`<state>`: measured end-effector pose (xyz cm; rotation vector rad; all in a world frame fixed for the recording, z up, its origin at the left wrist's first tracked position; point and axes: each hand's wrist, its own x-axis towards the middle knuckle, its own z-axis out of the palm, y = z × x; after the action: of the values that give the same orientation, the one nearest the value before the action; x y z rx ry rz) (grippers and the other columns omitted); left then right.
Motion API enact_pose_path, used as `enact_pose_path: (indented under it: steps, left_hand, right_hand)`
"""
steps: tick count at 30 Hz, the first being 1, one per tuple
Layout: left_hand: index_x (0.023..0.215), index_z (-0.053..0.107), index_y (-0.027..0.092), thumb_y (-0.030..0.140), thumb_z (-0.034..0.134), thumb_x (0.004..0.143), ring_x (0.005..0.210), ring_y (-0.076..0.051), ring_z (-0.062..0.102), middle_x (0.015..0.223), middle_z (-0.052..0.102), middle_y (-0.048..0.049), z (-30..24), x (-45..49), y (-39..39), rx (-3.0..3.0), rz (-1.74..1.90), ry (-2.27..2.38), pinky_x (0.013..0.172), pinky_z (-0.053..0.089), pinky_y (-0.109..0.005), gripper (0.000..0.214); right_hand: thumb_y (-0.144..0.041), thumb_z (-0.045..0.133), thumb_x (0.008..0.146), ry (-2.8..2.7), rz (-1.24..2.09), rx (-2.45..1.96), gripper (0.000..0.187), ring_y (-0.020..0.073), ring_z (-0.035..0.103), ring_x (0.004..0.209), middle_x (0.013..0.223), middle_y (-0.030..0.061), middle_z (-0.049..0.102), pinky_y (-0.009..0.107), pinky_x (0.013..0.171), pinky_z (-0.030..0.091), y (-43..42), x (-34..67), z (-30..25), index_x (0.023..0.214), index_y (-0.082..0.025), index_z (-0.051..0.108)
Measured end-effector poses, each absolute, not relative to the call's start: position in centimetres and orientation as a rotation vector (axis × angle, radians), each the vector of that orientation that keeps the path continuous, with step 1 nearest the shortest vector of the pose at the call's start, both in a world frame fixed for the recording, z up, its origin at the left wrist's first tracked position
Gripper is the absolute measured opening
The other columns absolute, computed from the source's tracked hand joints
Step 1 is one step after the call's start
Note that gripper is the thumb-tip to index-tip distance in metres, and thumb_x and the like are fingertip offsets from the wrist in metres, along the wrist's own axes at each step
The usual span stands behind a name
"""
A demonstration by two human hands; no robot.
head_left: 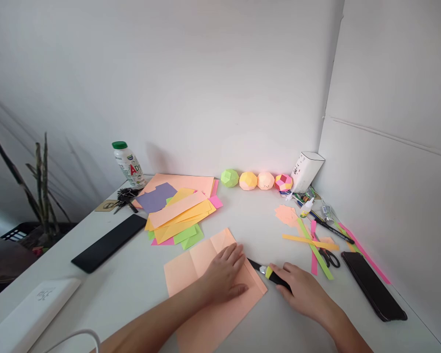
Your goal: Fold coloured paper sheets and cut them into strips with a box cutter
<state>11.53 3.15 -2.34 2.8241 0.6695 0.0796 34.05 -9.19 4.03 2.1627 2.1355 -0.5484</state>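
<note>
A creased sheet of peach paper [194, 260] lies at an angle on the table. My left hand [226, 272] rests flat on it with fingers stretched out, pressing near its right edge. A folded strip [255, 277] runs along that edge. In my right hand [301, 287] is a utility knife [270, 274] with a black and yellow-green handle. Its dark blade [253, 264] points left and reaches the paper's right edge; whether its tip is under the fold I cannot tell.
Behind lie stacked coloured papers [183, 213]; four-ball row aside, a green paper ball [230, 178] stands by the wall. To the right are paper strips [321, 257], scissors [332, 259], a glue bottle [306, 207] and a phone [374, 287]. A white bottle [129, 166] stands back left.
</note>
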Motion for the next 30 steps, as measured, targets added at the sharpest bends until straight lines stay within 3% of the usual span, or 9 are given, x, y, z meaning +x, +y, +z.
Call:
enact_pose_path:
  steps: [4,11,23,30]
  left_hand:
    - [0.145,0.03,0.011,0.071,0.025,0.087,0.14,-0.038,0.009,0.154,0.014,-0.0164,-3.1,11.6,3.1,2.866,0.101,0.687,0.112,0.013,-0.051,0.083]
    - [0.145,0.029,0.009,0.069,0.026,0.088,0.139,-0.039,0.011,0.152,0.015,-0.0205,-3.6,11.6,3.1,2.913,0.172,0.663,0.111,0.016,-0.052,0.083]
    - [0.148,0.019,0.01,0.065,0.028,0.09,0.14,-0.039,0.007,0.153,0.013,-0.0178,-3.5,11.3,1.0,2.942,0.16,0.525,0.111,0.013,-0.055,0.08]
    - [0.146,0.023,0.007,0.066,0.025,0.09,0.139,-0.04,0.005,0.152,0.011,-0.0217,-2.5,11.5,0.7,2.871,0.06,0.528,0.11,0.014,-0.057,0.082]
  right_hand:
    - [-0.022,0.042,0.087,2.151,-0.561,2.142,0.053,0.0232,0.059,0.086,0.096,0.008,0.06,0.032,0.07,0.046,-8.9,33.9,4.2,0.14,-0.024,0.042]
    - [-0.021,0.042,0.087,2.188,-0.548,2.093,0.053,0.0239,0.058,0.089,0.098,0.0094,0.06,0.033,0.072,0.046,-7.9,33.3,4.1,0.14,-0.02,0.042]
    - [-0.023,0.04,0.087,2.096,-0.606,2.197,0.053,0.0238,0.058,0.091,0.104,0.0103,0.06,0.034,0.076,0.047,-11.5,33.0,3.4,0.141,-0.023,0.041]
    - [-0.023,0.04,0.088,2.08,-0.61,2.185,0.053,0.0243,0.058,0.089,0.102,0.0105,0.06,0.035,0.074,0.047,-11.3,32.5,3.9,0.14,-0.022,0.041]
